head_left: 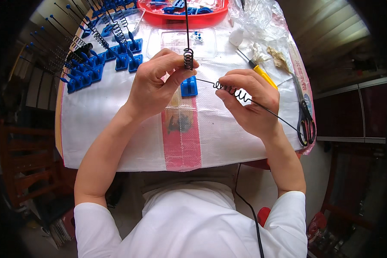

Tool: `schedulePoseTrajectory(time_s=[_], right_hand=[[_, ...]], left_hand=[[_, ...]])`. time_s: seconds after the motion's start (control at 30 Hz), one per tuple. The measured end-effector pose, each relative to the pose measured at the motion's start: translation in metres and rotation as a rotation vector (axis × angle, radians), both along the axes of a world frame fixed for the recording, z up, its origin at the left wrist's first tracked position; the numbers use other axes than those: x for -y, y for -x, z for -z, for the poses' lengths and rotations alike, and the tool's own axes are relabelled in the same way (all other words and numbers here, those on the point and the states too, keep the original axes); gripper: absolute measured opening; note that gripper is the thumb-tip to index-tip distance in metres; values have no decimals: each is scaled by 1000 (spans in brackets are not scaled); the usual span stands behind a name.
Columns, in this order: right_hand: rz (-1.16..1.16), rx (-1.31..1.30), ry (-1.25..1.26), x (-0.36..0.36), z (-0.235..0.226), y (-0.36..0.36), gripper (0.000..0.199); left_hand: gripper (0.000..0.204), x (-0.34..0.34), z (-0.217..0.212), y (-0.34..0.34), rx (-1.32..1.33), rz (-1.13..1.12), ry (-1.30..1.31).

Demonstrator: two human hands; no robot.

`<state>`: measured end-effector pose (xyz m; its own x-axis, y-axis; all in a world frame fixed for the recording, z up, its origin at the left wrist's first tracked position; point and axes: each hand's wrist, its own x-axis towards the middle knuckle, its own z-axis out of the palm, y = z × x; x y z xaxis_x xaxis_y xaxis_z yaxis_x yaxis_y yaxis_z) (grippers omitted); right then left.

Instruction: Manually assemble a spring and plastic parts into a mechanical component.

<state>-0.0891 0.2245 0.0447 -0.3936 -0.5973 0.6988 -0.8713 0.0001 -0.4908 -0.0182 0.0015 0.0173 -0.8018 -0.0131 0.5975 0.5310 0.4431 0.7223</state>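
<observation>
My left hand (pixel 152 86) pinches a black coil spring (pixel 188 59) between thumb and fingers, just under its coils. A straight black rod rises from this spring toward the top of the picture. Right below those fingertips stands a small blue plastic base (pixel 188 89) on the white woven sheet (pixel 129 146); the fingers hide where spring and base come together. In my right hand (pixel 259 105) is a second black spring (pixel 241 94), held sideways by its coils. One straight end points left toward the base, while the longer one runs down to the right.
Rows of blue bases with upright springs (pixel 90 69) fill the back left. A red basin (pixel 217 15) of blue parts and a clear tray (pixel 155 45) with small pieces lie behind my hands. At right are a yellow-handled screwdriver (pixel 264 76), black-handled scissors (pixel 306 122) and crumpled plastic (pixel 262 19).
</observation>
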Motion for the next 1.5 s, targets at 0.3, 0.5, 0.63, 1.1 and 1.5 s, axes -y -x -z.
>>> schedulePoseTrajectory(time_s=[0.3,0.5,0.63,1.1,1.5], right_hand=[[-19,-8,12,5,2,-2,25],[-43,-23,8,8,3,-2,24],[-38,-76,8,8,4,0,24],[-45,-82,-1,7,4,0,23],[-56,-93,-8,7,4,-1,23]], left_hand=[[16,-1,0,0,5,-5,-9],[16,0,0,0,-9,-9,-2],[16,0,0,1,-11,-10,3],[15,0,-1,1,-17,-9,14],[14,3,-4,-2,47,24,69]])
